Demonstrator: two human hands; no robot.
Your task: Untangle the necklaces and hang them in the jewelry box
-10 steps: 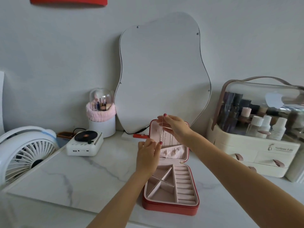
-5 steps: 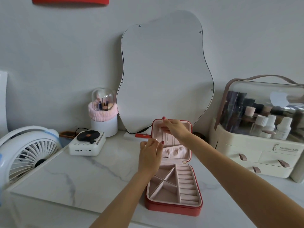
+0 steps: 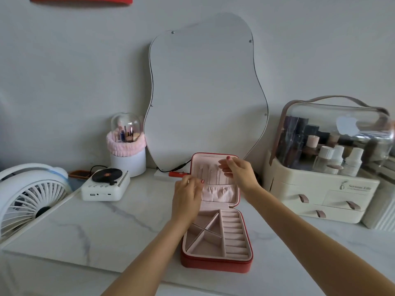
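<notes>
The red jewelry box (image 3: 215, 264) lies open on the marble top, its pink-lined lid (image 3: 213, 160) standing upright. Thin necklace chains (image 3: 214, 175) hang from the hooks inside the lid, above a gathered pink pocket (image 3: 220, 192). My right hand (image 3: 238, 173) is up at the hook row, fingertips pinching the top of a fine chain. My left hand (image 3: 187, 196) sits at the lid's left edge just above the pocket, fingers curled on the chain's lower end, which is barely visible. The tray's compartments and ring rolls (image 3: 233, 233) hold nothing.
A wavy mirror (image 3: 205, 92) leans on the wall behind the box, with a cable and red plug (image 3: 178, 173) at its foot. A cosmetics organizer (image 3: 320, 184) stands right. A record-player gadget (image 3: 105, 184), brush holder (image 3: 127, 154) and white fan (image 3: 30, 195) stand left.
My right hand has come down from above the lid's top edge to the hook row inside it. My left hand stayed low by the lid's left side. The view shifted slightly.
</notes>
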